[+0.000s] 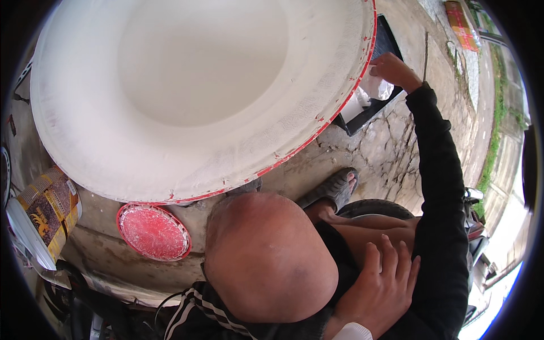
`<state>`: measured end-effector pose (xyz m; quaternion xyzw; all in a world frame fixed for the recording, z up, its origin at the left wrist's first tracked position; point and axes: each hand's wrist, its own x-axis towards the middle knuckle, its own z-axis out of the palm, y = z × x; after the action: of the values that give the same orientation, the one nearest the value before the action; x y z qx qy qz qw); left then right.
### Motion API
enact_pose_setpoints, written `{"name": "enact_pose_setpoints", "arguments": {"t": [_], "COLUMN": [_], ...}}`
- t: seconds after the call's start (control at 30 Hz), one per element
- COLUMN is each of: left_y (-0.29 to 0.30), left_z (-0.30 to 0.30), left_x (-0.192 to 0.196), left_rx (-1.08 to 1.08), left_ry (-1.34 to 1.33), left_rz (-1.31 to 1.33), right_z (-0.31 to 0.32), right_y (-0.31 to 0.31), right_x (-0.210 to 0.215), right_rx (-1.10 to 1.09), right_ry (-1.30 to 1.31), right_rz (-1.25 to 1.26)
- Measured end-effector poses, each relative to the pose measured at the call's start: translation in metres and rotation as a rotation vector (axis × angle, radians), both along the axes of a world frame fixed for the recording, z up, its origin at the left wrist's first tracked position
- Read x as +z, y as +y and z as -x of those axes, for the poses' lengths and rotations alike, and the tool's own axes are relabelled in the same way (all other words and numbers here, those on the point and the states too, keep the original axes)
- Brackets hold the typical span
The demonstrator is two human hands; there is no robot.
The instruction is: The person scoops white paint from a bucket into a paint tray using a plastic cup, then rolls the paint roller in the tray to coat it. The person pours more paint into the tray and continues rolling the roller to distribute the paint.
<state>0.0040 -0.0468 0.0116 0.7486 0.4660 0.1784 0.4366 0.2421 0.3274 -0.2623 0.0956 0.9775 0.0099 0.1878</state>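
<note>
My right hand (391, 71), at the end of a black-sleeved arm, reaches over a black tray (352, 126) on the ground at the upper right. Its fingers are pinched on a thin whitish piece (378, 88), whose kind I cannot make out. More white material (354, 106) lies in the tray below. My left hand (377, 289) rests against my right arm and thigh, fingers spread, holding nothing. Ahead of me stands a wide white round basin (198, 144) with a chipped red rim, which hides part of the tray.
A red oval lid (153, 232) smeared with white lies at the left, beside a printed bucket (48, 212) lying tilted. My bent knee (269, 255) is close in front, and my sandalled foot (340, 190) is on cracked concrete. A cardboard box (460, 25) lies at the far right.
</note>
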Motion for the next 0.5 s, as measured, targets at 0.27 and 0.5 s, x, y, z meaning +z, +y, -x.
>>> {"name": "enact_pose_setpoints", "arguments": {"t": [0.27,0.5], "left_y": [0.010,0.062], "left_z": [-0.016,-0.013], "left_x": [-0.016,-0.023], "left_rx": [0.024,-0.108], "left_ry": [0.007,0.213], "left_rz": [0.045,0.011], "right_z": [0.010,-0.023], "right_y": [-0.046,-0.086], "right_x": [0.029,0.035], "right_rx": [-1.063,-1.140], "right_ry": [-0.026,0.386], "right_rz": [0.098,0.240]}}
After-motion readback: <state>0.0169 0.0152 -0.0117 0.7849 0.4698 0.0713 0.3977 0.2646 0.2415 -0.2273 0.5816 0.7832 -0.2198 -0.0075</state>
